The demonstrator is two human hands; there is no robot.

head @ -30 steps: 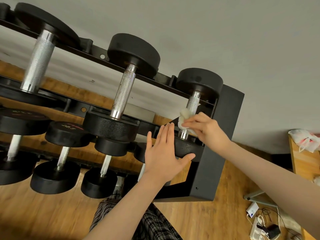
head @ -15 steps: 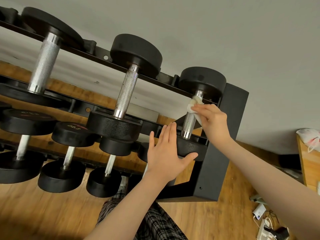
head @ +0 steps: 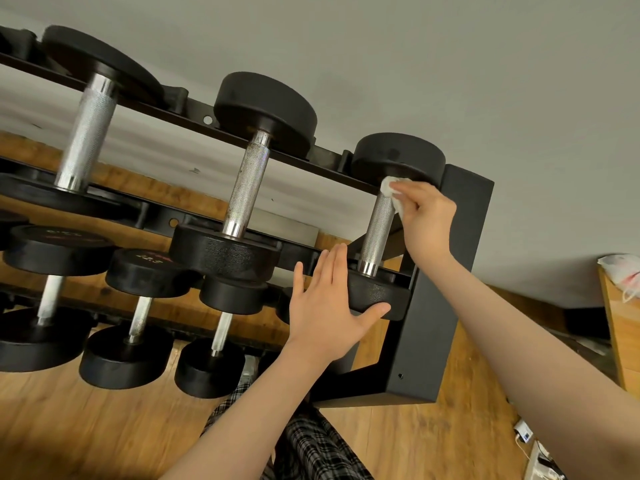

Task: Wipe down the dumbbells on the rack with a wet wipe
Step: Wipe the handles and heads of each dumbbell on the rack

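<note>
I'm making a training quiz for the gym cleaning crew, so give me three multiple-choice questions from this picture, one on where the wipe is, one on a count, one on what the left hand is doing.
1. Where is the wet wipe?
A. on the floor
B. at the far end of the rightmost dumbbell's handle
C. on the lower shelf

2. How many dumbbells show on the rack's top shelf?
A. three
B. one
C. six

3. What is the left hand doing?
A. gripping a handle
B. holding a second wipe
C. resting flat against the rightmost dumbbell's near head

Answers: B, the right hand presses it there; A, three knurled handles; C, fingers straight.
</note>
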